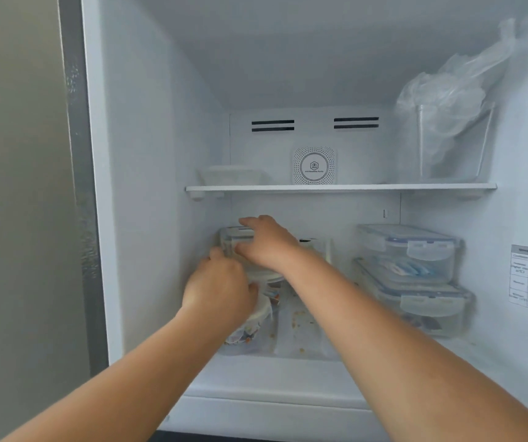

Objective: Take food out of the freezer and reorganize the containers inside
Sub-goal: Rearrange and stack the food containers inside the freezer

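A beige wall [10, 186] fills the left of the frame, beside a grey metal edge [79, 193]. Soft, even light falls across it, without hard shadows.

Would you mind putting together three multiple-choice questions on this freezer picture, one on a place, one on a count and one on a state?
1. Where does the clear bin with the crumpled plastic bag stand?
A. On the upper shelf, right
B. On the freezer floor, left
C. Outside the freezer

2. How many clip-lid containers are stacked at the lower right?
A. One
B. Two
C. Four

3. What are the two hands doing?
A. Hanging outside the freezer
B. Both on the containers at the lower left
C. Lifting the shelf

Answers:
1 A: the bin rests on the upper shelf, at its right end.
2 B: an upper clip-lid container sits on a lower one.
3 B: the left hand and right hand are on the stacked containers at the lower left.
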A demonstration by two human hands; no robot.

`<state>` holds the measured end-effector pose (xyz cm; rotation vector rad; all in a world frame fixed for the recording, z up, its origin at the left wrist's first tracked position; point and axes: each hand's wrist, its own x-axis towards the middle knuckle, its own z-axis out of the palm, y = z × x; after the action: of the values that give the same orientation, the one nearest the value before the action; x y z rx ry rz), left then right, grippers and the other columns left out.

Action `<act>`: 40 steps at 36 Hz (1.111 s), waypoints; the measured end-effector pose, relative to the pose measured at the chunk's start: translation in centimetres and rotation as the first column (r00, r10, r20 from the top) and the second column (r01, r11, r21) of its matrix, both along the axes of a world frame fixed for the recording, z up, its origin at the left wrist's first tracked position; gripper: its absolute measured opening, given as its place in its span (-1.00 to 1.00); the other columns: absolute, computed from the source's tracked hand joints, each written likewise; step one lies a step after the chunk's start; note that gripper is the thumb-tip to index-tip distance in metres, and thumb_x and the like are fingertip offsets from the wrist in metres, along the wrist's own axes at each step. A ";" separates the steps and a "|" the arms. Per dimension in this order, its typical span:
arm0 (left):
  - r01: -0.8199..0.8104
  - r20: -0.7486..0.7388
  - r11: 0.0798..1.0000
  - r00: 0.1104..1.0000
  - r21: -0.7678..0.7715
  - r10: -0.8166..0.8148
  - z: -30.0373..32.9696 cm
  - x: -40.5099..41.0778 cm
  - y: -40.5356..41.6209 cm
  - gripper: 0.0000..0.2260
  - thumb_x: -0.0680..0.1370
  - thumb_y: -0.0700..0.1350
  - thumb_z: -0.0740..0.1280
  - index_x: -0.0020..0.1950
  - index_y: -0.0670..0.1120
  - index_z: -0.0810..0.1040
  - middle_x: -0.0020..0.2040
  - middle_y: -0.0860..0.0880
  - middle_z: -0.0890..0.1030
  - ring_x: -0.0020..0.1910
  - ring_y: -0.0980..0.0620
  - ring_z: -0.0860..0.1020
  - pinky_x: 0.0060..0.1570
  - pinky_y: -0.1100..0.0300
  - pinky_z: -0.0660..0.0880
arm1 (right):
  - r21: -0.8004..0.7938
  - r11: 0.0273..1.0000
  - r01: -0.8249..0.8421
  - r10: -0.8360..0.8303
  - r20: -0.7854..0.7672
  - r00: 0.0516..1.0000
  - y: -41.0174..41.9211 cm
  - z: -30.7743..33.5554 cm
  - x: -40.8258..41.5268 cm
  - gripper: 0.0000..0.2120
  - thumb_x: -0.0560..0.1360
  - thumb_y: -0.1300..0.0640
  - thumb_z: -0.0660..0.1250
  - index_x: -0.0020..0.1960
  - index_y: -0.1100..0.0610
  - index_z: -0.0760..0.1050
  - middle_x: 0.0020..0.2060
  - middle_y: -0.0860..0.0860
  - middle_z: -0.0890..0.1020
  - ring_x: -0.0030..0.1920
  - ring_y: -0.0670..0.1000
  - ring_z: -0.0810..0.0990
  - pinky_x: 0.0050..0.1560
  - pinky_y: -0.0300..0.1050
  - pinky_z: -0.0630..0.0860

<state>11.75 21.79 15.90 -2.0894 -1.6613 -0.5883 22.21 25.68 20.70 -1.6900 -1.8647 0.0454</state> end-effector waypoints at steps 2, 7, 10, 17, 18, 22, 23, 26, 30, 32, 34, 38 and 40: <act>0.040 0.030 0.999 0.999 -0.031 -0.039 0.0 0.1 -0.2 -0.63 0.54 0.09 0.18 0.13 -0.19 0.48 0.09 -0.15 0.51 0.02 -0.08 0.55 -0.16 0.18 0.40 | -0.036 0.999 0.008 -0.009 -0.014 1.000 0.8 -0.2 -0.2 -0.41 0.43 -0.13 0.30 0.42 -0.07 0.28 0.42 0.06 0.29 0.37 0.15 0.34 0.35 0.06 0.30; 0.116 -0.004 0.993 0.993 -0.033 -0.116 -0.5 0.1 -1.1 -0.64 0.57 0.12 0.10 -0.12 -0.14 0.49 -0.08 -0.12 0.58 -0.16 -0.05 0.56 -0.28 0.18 0.39 | -0.040 0.998 0.050 -0.055 -0.132 0.990 1.8 -0.8 0.0 -0.34 0.28 -0.28 0.41 0.25 0.00 0.33 0.22 0.05 0.44 0.22 0.13 0.46 0.21 0.08 0.41; 0.140 -0.110 0.989 0.985 0.039 -0.135 -1.3 0.1 -1.6 -0.58 0.59 0.13 0.02 -0.04 -0.13 0.53 -0.03 -0.14 0.56 -0.11 -0.08 0.57 -0.27 0.16 0.38 | -0.011 0.992 0.123 -0.123 -0.137 0.983 2.0 -1.1 0.2 -0.33 0.22 -0.30 0.43 0.18 0.00 0.30 0.14 0.02 0.44 0.18 0.14 0.48 0.17 0.12 0.42; 0.140 -0.221 0.987 0.968 0.081 -0.120 -2.8 0.4 -2.3 -0.53 0.59 0.16 -0.05 0.17 -0.15 0.45 0.08 -0.15 0.48 -0.04 -0.09 0.52 -0.26 0.16 0.32 | 0.112 0.971 0.211 -0.187 -0.193 0.963 2.7 -2.2 0.7 -0.48 0.24 -0.21 0.43 0.03 -0.04 0.27 -0.04 -0.05 0.38 0.08 0.13 0.49 -0.06 -0.03 0.36; 0.130 -0.232 0.989 0.967 0.076 -0.110 -2.8 0.5 -2.3 -0.52 0.59 0.15 -0.05 0.20 -0.16 0.43 0.10 -0.15 0.46 -0.02 -0.09 0.51 -0.24 0.15 0.34 | 0.113 0.972 0.206 -0.179 -0.209 0.961 2.7 -2.3 0.8 -0.49 0.23 -0.19 0.43 0.01 -0.05 0.26 -0.07 -0.07 0.36 0.07 0.12 0.49 -0.08 -0.05 0.34; 0.089 -0.261 0.996 0.962 0.018 -0.082 -2.8 0.6 -2.2 -0.51 0.60 0.13 -0.07 0.28 -0.20 0.35 0.15 -0.16 0.40 0.04 -0.12 0.47 -0.07 0.06 0.43 | 0.117 0.978 0.173 -0.134 -0.280 0.951 2.2 -2.5 1.2 -0.53 0.20 -0.15 0.41 0.00 -0.07 0.29 -0.02 -0.10 0.46 0.04 0.10 0.51 -0.05 -0.06 0.40; 0.080 -0.272 0.997 0.959 0.004 -0.076 -2.7 0.6 -2.2 -0.51 0.60 0.12 -0.07 0.28 -0.20 0.34 0.16 -0.16 0.40 0.05 -0.13 0.47 -0.05 0.05 0.43 | 0.121 0.979 0.162 -0.120 -0.293 0.949 2.0 -2.6 1.4 -0.53 0.20 -0.14 0.40 0.03 -0.07 0.32 0.02 -0.09 0.49 0.05 0.10 0.51 -0.01 -0.05 0.43; 0.068 -0.318 0.998 0.946 -0.003 -0.066 -2.6 0.7 -2.2 -0.51 0.61 0.10 -0.08 0.29 -0.22 0.34 0.16 -0.18 0.40 0.05 -0.14 0.48 -0.06 0.06 0.41 | 0.138 0.982 0.127 -0.081 -0.302 0.950 1.6 -2.9 1.9 -0.48 0.23 -0.13 0.39 0.17 -0.10 0.40 0.16 -0.10 0.49 0.13 0.06 0.51 0.14 0.01 0.46; 0.059 -0.384 0.998 0.922 0.004 -0.053 -2.6 1.0 -2.4 -0.50 0.61 0.09 -0.10 0.31 -0.23 0.33 0.15 -0.20 0.40 0.04 -0.15 0.47 -0.03 0.05 0.40 | 0.188 0.975 0.118 -0.060 -0.288 0.956 1.0 -3.2 2.4 -0.47 0.24 -0.11 0.44 0.20 -0.10 0.45 0.19 -0.10 0.48 0.16 0.01 0.51 0.15 -0.04 0.45; 0.062 -0.404 0.998 0.913 0.004 -0.056 -2.6 1.1 -2.4 -0.50 0.61 0.09 -0.10 0.31 -0.24 0.33 0.15 -0.20 0.40 0.05 -0.15 0.47 0.00 0.04 0.40 | 0.189 0.978 0.093 -0.042 -0.260 0.965 0.7 -3.3 2.6 -0.46 0.24 -0.08 0.46 0.20 -0.07 0.45 0.18 -0.08 0.48 0.15 0.01 0.52 0.15 -0.03 0.46; 0.073 -0.417 0.997 0.906 0.005 -0.065 -2.6 1.3 -2.5 -0.50 0.60 0.09 -0.10 0.30 -0.24 0.33 0.15 -0.20 0.40 0.05 -0.16 0.47 0.01 0.03 0.40 | 0.167 0.983 0.080 -0.042 -0.218 0.975 0.4 -3.0 2.9 -0.46 0.24 -0.03 0.47 0.18 -0.06 0.43 0.17 -0.08 0.48 0.13 0.01 0.52 0.11 -0.07 0.47; 0.094 -0.423 0.995 0.901 -0.017 -0.092 -2.6 1.9 -2.6 -0.49 0.60 0.10 -0.09 0.32 -0.25 0.30 0.18 -0.21 0.39 0.09 -0.17 0.47 0.05 0.03 0.41 | 0.147 0.988 0.054 -0.018 -0.237 0.971 -0.5 -2.5 3.4 -0.48 0.23 0.01 0.50 0.15 -0.05 0.44 0.13 -0.09 0.49 0.08 -0.04 0.51 -0.02 -0.19 0.41; 0.094 -0.424 0.995 0.901 -0.021 -0.094 -2.7 2.0 -2.5 -0.49 0.60 0.10 -0.09 0.33 -0.25 0.29 0.19 -0.21 0.39 0.10 -0.17 0.46 0.06 0.03 0.41 | 0.169 0.984 0.060 -0.017 -0.248 0.969 -1.2 -2.7 3.6 -0.49 0.22 0.01 0.50 0.14 -0.07 0.45 0.12 -0.13 0.50 0.06 -0.08 0.50 -0.06 -0.22 0.36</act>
<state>13.70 19.29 13.24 -2.1168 -1.3166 -0.1385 25.78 24.51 17.95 -1.5249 -1.6039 0.0697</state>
